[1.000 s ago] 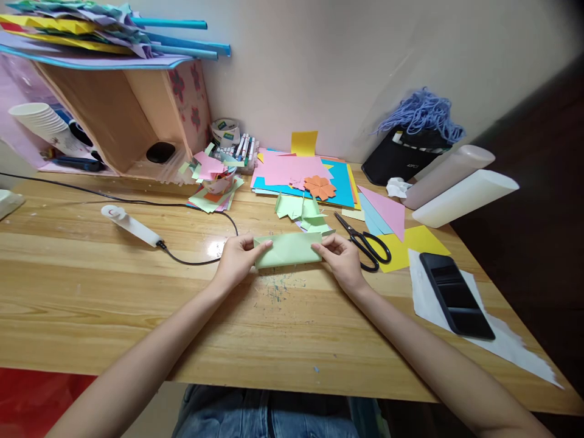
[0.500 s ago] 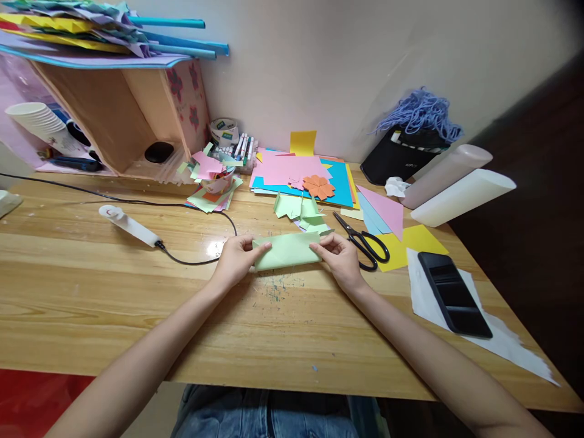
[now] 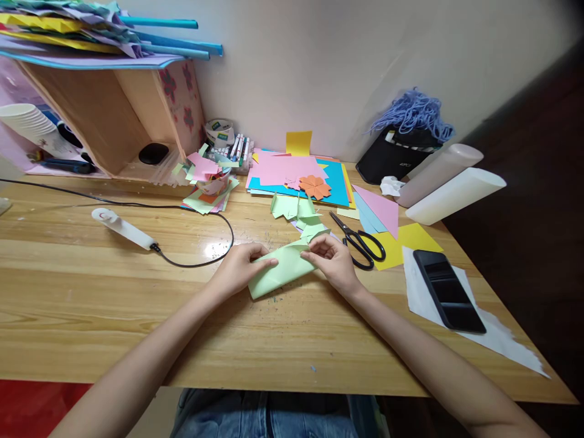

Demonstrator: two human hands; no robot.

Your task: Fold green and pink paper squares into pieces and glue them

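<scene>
One folded light-green paper sheet lies aslant between two hands: left hand pinches its upper-left edge, right hand grips its right end

The tabletop is softly lit, with white glare reflected left of centre and outer edges visibly stretched.

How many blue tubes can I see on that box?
3: top tube, middle tube and bottom tube, all jutting from the paper pile on the box. More may be hidden.
</scene>
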